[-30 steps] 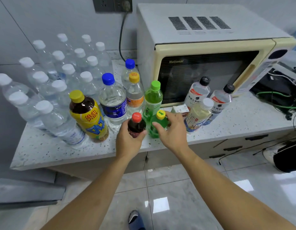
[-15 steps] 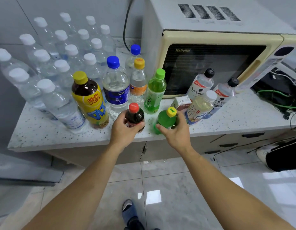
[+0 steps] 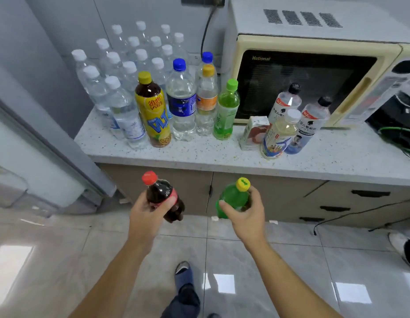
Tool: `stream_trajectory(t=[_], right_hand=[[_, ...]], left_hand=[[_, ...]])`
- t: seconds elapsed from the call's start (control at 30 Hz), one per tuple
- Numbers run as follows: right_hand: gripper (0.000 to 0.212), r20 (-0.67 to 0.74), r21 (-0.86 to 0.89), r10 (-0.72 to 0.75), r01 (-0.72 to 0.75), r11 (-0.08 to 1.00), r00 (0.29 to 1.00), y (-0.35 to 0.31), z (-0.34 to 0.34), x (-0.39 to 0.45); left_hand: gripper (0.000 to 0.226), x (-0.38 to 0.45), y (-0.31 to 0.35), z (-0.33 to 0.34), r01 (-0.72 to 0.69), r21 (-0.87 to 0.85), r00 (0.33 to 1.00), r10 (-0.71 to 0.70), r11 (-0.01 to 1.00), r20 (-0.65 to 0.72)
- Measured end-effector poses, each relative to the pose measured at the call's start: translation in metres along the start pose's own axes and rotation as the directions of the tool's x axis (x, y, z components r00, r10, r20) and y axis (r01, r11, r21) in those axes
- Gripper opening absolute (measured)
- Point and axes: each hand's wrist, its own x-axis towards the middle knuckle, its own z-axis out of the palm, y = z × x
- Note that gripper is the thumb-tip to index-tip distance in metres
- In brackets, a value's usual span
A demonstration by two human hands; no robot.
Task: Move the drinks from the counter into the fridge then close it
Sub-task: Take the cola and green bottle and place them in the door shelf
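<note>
My left hand (image 3: 146,212) grips a small dark cola bottle (image 3: 163,196) with a red cap, held off the counter in front of the cabinets. My right hand (image 3: 247,214) grips a small green soda bottle (image 3: 233,198) with a yellow cap at the same height. On the speckled counter (image 3: 199,154) stand a yellow-labelled tea bottle (image 3: 153,111), a blue-capped water bottle (image 3: 181,99), an orange-labelled bottle (image 3: 206,97), a green tea bottle (image 3: 227,111), a juice carton (image 3: 254,131) and three pale bottles (image 3: 295,120). The open fridge door (image 3: 27,152) is at the left.
Several white-capped water bottles (image 3: 121,72) crowd the counter's back left. A cream microwave (image 3: 314,65) fills the back right, with cables (image 3: 396,134) beside it. Cabinet drawers (image 3: 337,203) sit under the counter. My foot (image 3: 184,274) is on the tiled floor.
Both hands have lifted their bottles off the counter and drawn them back toward me, below the counter edge. The view has pulled back and the fridge door shows at left.
</note>
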Motion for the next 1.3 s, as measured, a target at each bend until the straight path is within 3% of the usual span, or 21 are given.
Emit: stream_trajectory(t=[0.33, 0.47, 0.67, 1.0, 1.3], right_hand=[[0.061, 0.265, 0.026, 0.036, -0.044, 0.999, 0.964, 0.012, 0.070, -0.102], [0.060, 0.375, 0.012, 0.001, -0.006, 1.000, 0.927, -0.006, 0.117, -0.140], [0.060, 0.514, 0.054, -0.093, 0.076, 0.996, 0.853, -0.052, 0.213, -0.201], [0.056, 0.554, 0.127, -0.253, 0.220, 0.967, 0.793, -0.149, 0.367, -0.276], [0.058, 0.449, 0.068, -0.397, 0.412, 0.909, 0.801, -0.205, 0.447, -0.247]], left_hand=[[0.030, -0.119, -0.005, -0.107, 0.080, -0.143, 0.951, -0.118, 0.986, -0.285], [0.055, -0.147, 0.010, -0.162, 0.046, -0.107, 0.919, -0.084, 0.993, -0.386], [0.038, -0.169, 0.038, -0.265, -0.078, -0.004, 0.843, 0.064, 0.997, -0.535], [0.055, -0.166, 0.089, -0.449, -0.136, 0.260, 0.901, 0.228, 0.956, -0.369], [0.063, -0.087, 0.148, -0.517, -0.180, 0.413, 0.861, 0.346, 0.893, -0.373]])
